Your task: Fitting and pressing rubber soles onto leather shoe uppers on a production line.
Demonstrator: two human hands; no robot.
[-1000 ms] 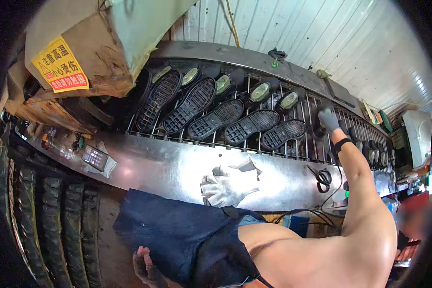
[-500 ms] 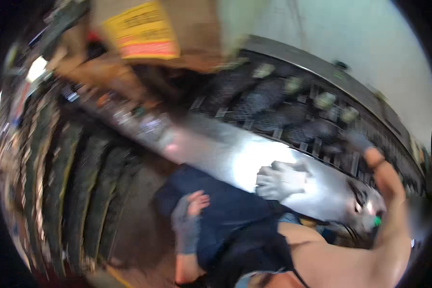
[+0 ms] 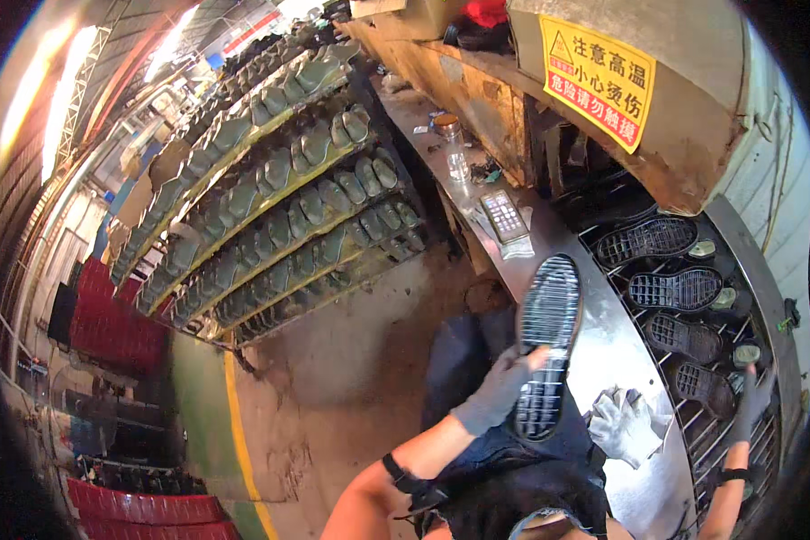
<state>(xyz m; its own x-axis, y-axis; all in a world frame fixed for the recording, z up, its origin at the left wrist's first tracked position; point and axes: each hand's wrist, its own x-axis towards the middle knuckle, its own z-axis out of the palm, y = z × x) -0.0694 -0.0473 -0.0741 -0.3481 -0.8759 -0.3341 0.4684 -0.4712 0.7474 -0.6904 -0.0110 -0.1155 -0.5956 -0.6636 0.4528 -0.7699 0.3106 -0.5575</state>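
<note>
My left hand, in a grey fingertip-less glove, is closed around the edge of a black shoe sole. The sole is held upright over my lap, its ribbed face showing. At the far right, my right hand, gloved the same way, reaches over the slatted rack. Its visible finger is stretched out at a pale green rounded piece; the other fingers are partly hidden. Beside that hand lies a dark shoe sole, with several more soles in a row beyond it.
White work gloves lie on the metal ledge. Farther along are a phone and a clear jar. A brown hood with a yellow warning label overhangs the rack. Shelves of grey-green shoe uppers stand left.
My view has swung left, bringing the shelves into sight. The left hand, earlier without a sole near my lap, now holds one upright. My right hand remains over the rack.
</note>
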